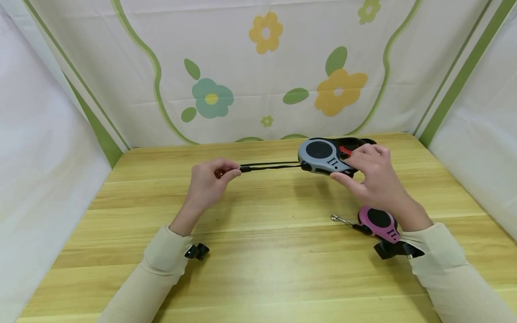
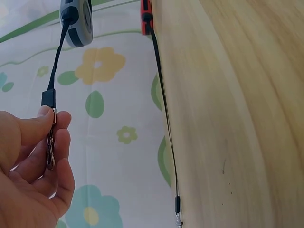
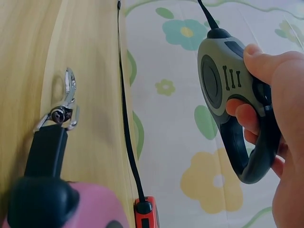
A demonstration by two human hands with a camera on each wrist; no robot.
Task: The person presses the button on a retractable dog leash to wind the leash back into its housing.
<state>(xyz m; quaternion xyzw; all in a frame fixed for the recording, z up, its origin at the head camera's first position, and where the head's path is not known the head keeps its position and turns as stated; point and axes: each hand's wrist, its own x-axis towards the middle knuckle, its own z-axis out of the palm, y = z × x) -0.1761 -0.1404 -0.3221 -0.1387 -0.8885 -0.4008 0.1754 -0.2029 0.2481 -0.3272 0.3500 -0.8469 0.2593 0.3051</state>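
My right hand (image 1: 369,175) grips a grey retractable dog leash (image 1: 319,154) by its black loop handle, raised over the far part of the table. In the right wrist view the thumb lies along the casing and fingers pass through the handle. From its nozzle a black strap (image 1: 274,167) runs out straight to my left hand (image 1: 208,181). There thumb and fingers pinch the metal clip (image 2: 51,147), just below the black strap end (image 2: 48,98). A pink retractable leash (image 1: 379,231) lies on the table under my right wrist, its silver clip (image 1: 341,220) pointing left.
A red retractable leash (image 3: 146,216) lies at the table's back edge, its thin black strap (image 2: 163,95) drawn out leftward along that edge. White flowered cloth (image 1: 242,89) stands behind the wooden table (image 1: 262,251), with plain white cloth at both sides.
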